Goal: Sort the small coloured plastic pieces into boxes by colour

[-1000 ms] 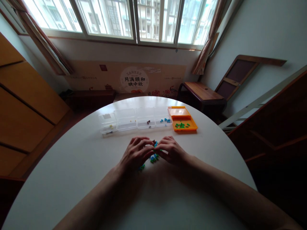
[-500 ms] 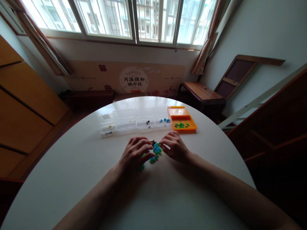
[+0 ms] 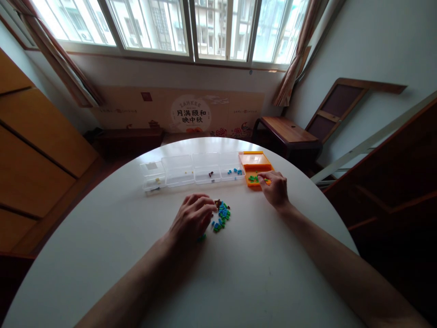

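Observation:
A pile of small blue, green and brown toy bricks (image 3: 223,213) lies loose on the white table (image 3: 259,273). My left hand (image 3: 194,212) rests at the pile's left side, fingers loosely bent and apart, with nothing seen in them; its thumb is partly hidden. A few green bricks (image 3: 202,238) peek out beside its wrist. My right hand (image 3: 276,187) reaches over the right edge of the orange box (image 3: 252,183), thumb and forefinger pinched together above green bricks (image 3: 253,178) inside. Whatever is in that pinch is too small to make out.
Left of the orange box stand open clear plastic boxes (image 3: 177,178) in a row. They hold blue bricks (image 3: 235,171), brown pieces (image 3: 210,174) and tiny yellow bits. Beyond the round table are a wooden stool (image 3: 288,129) and a window.
My right hand has moved from the brick pile forward and right to the orange box. My left hand stays by the pile, its fingers drawn slightly back from the bricks.

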The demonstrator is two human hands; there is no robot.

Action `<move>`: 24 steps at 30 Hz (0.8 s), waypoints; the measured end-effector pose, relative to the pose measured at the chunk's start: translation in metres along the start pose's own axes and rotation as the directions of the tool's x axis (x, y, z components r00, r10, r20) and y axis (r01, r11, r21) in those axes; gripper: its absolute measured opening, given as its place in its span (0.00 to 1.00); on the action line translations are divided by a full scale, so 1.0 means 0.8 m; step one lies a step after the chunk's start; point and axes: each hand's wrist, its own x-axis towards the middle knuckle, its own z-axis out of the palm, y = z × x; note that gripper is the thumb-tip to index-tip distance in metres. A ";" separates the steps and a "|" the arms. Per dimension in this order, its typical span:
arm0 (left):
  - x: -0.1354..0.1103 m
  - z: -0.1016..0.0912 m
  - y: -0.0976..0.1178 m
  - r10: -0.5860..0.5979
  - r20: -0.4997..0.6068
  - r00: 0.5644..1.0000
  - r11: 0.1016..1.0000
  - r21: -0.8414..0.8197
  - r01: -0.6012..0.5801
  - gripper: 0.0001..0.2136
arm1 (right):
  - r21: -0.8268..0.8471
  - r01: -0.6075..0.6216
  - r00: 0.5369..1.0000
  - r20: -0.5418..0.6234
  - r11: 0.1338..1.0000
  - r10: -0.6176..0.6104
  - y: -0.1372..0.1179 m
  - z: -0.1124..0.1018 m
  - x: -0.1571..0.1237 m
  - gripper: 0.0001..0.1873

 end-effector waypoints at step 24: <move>0.003 -0.005 0.011 0.020 0.273 0.962 0.996 -0.090 0.005 0.05 | 0.028 0.085 0.995 0.052 0.996 -0.087 -0.026 0.004 -0.013 0.07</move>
